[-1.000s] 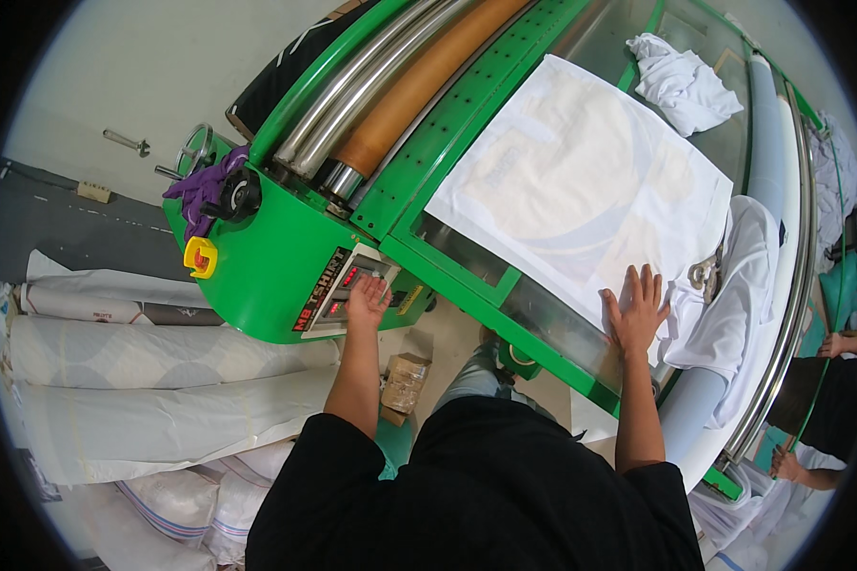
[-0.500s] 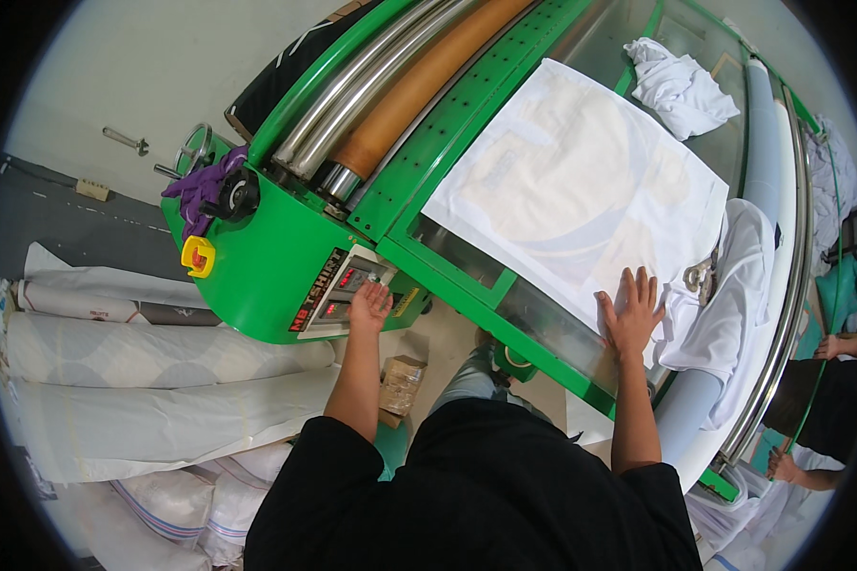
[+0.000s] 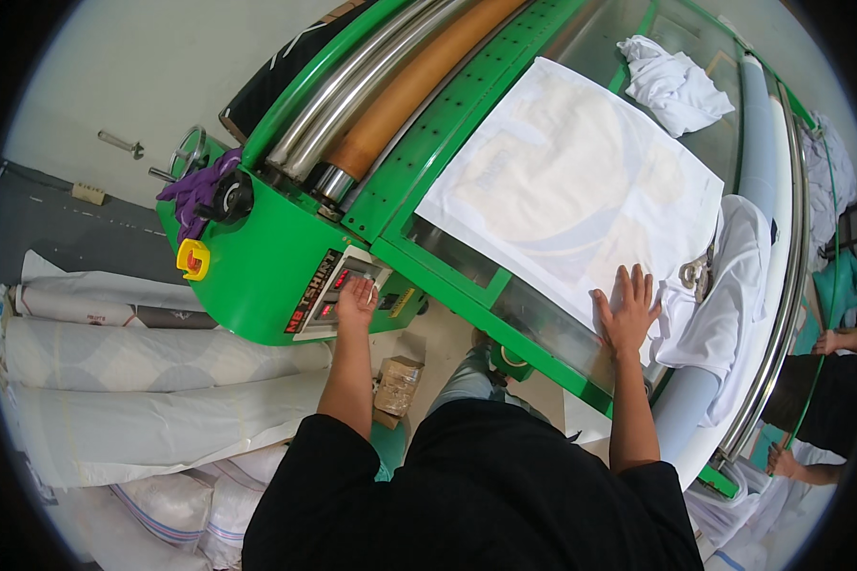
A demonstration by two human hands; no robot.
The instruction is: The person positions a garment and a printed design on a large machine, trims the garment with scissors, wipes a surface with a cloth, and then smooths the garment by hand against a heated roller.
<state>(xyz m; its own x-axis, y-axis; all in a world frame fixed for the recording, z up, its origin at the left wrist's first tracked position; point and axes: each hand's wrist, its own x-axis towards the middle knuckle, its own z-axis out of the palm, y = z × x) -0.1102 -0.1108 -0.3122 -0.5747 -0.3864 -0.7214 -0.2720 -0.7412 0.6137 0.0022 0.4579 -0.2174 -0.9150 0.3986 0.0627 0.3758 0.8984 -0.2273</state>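
My left hand (image 3: pixel 356 300) is at the control panel (image 3: pixel 319 319) on the front of a green roller machine (image 3: pixel 248 295), its fingers loosely curled and apart, touching the panel. My right hand (image 3: pixel 627 312) lies spread on the lower right part of a white fabric sheet (image 3: pixel 543 171), which has faint printed shapes and rests on the machine's table. Beside that hand are bunched white fabric (image 3: pixel 724 276) and a metal object (image 3: pixel 690 273), partly hidden. Another crumpled white cloth (image 3: pixel 676 86) sits at the table's far right. An orange roller (image 3: pixel 400 90) runs beside steel rollers.
Purple cloth (image 3: pixel 195 190) hangs by a black handwheel (image 3: pixel 230 198), above a yellow switch housing (image 3: pixel 192 259). Large fabric rolls (image 3: pixel 143 352) and sacks (image 3: pixel 162 514) fill the lower left. A cardboard box (image 3: pixel 397 385) stands underneath. At right, another person's hands (image 3: pixel 783 462) grip a green cord.
My left hand has moved very slightly on the panel. My right hand stays on the white sheet. The whole view has shifted a little.
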